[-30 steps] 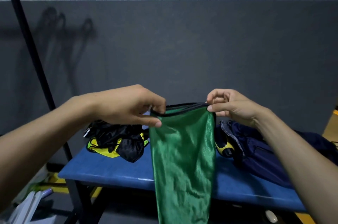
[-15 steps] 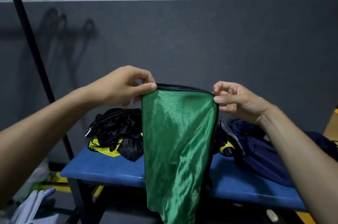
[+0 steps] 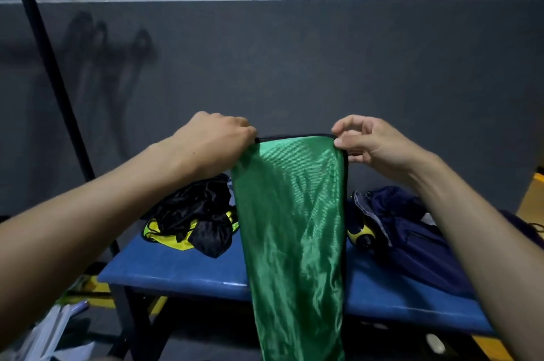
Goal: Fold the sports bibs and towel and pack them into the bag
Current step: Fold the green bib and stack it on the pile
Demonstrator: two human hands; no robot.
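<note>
A shiny green bib (image 3: 291,228) with black trim hangs in the air in front of me, folded into a long strip. My left hand (image 3: 212,142) pinches its top left corner and my right hand (image 3: 368,142) pinches its top right corner. On the blue bench (image 3: 182,266) behind it lies a heap of black and yellow bibs (image 3: 191,222) at the left. A dark navy bag (image 3: 412,231) lies open at the right, with a yellow and black object (image 3: 360,232) at its mouth. No towel can be made out.
A black pole (image 3: 53,72) of a rack leans at the left. A grey wall stands behind the bench. White plastic items (image 3: 56,328) lie on the floor at the lower left. A yellow floor line shows at the right edge.
Both hands have lifted the green bib higher and spread its top edge wider. The left hand has shifted its pinch to the top left corner.
</note>
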